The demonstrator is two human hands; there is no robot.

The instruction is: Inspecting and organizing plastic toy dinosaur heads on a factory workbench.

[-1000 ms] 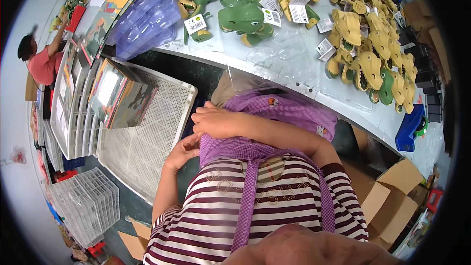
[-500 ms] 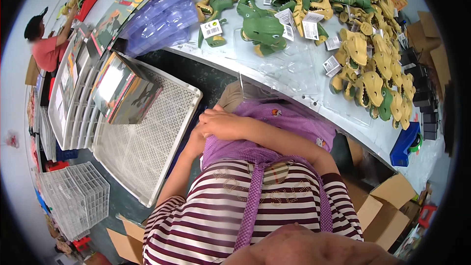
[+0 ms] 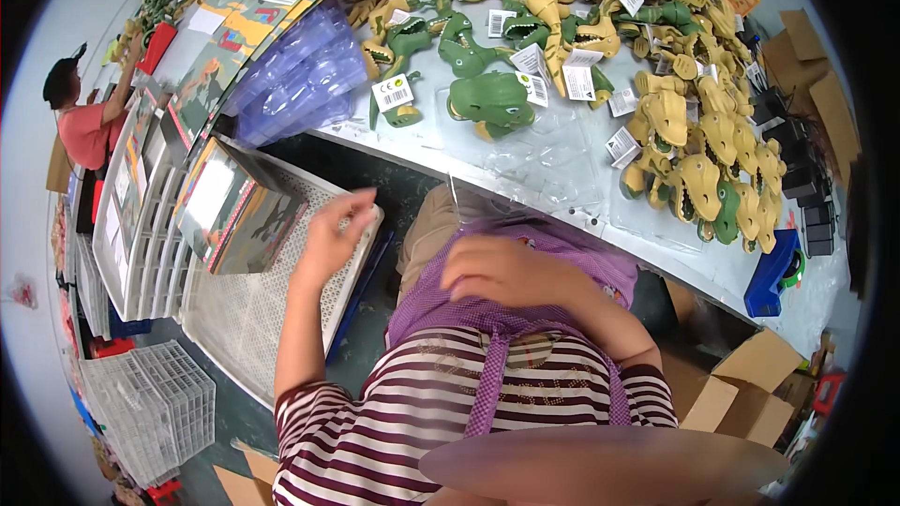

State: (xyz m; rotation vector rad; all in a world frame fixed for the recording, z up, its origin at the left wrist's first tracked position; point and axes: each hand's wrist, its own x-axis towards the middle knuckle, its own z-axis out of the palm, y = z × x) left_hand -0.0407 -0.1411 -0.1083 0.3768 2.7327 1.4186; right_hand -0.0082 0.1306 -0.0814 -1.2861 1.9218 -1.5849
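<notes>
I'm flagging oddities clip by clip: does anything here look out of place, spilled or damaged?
One green-headed toy dinosaur sits within the front-right cluster of yellow-headed toy dinosaurs on the table; its colour breaks the group, though that may be deliberate. I see nothing plainly spilled or damaged.

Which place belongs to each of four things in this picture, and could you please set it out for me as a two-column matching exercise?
Things
1. Left hand
2. Blue tape dispenser
3. Right hand
4. Bluish plastic trays

Places
A. In front of the purple apron
B. On the table, left of the toy dinosaurs
C. Overlapping the white crate in this view
D. Near the table's right end in view

Right pairs: 1-C, 2-D, 3-A, 4-B
</notes>
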